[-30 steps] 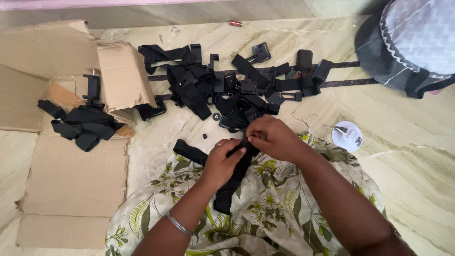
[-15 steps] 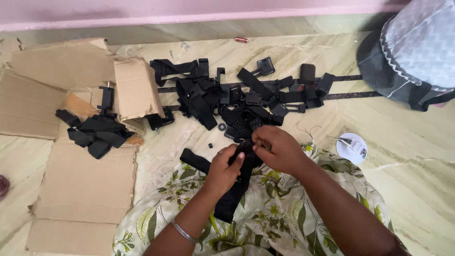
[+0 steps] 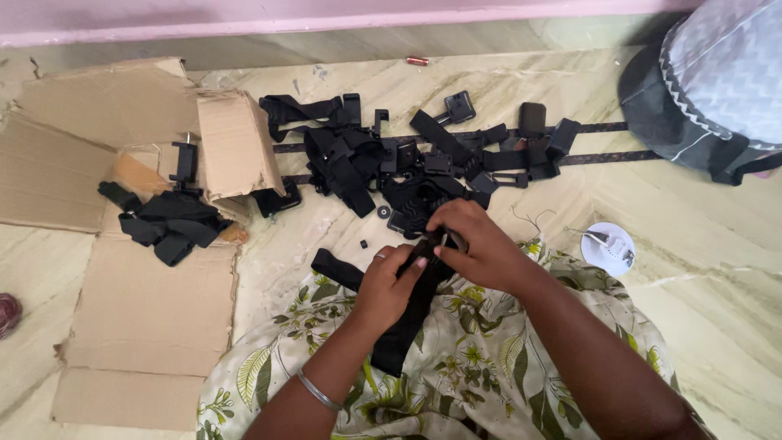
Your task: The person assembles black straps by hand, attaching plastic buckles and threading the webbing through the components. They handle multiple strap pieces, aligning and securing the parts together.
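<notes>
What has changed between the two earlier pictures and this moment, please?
Little has changed. Both hands remain on the black strap over the lap: the left hand holds it from below, the right hand works at its upper end. They sit lower in the picture mainly because the camera tilted, showing more wall. The pile of black straps, the cardboard and the small white dish stayed in place.

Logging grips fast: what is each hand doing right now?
Left hand: closed on the black strap.
Right hand: closed on the same strap's upper end.
</notes>
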